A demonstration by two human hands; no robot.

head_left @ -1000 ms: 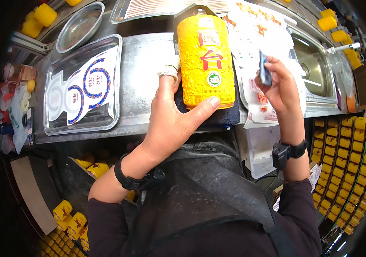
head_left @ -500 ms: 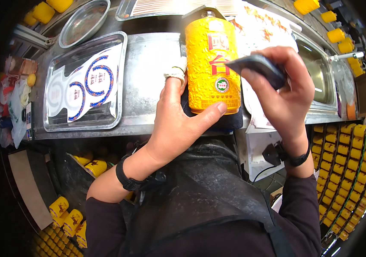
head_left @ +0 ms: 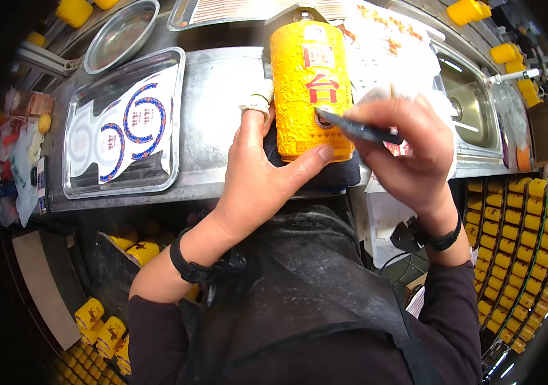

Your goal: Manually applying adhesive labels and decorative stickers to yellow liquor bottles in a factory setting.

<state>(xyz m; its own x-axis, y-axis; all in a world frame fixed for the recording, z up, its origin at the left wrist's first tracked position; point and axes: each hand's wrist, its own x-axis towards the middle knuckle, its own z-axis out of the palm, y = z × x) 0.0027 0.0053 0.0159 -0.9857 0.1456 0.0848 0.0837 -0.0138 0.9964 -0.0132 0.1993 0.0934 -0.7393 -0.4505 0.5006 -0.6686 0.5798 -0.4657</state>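
Observation:
A yellow, textured bottle (head_left: 293, 96) with red lettering lies on a dark folded cloth (head_left: 331, 178) at the bench's front, its neck pointing away from me. My left hand (head_left: 254, 160) holds it by the left side and base, thumb across the near end. White wrapping (head_left: 256, 102) covers one of its fingertips. In my right hand (head_left: 412, 151) is pinched a dark, flat scraper (head_left: 362, 129). Its tip meets the bottle's front at a small round emblem (head_left: 324, 120), which it partly covers.
On the left stands a metal tray (head_left: 179, 128) with blue-and-white decal sheets (head_left: 139, 122). A metal bowl (head_left: 121, 35) is behind it. To the right are a sink (head_left: 479, 122) and printed sheets (head_left: 383, 38). Racked yellow bottles (head_left: 518, 256) fill the lower right.
The scraper has come down and left from above the bottle's right side onto the round emblem. My left hand keeps its hold on the bottle.

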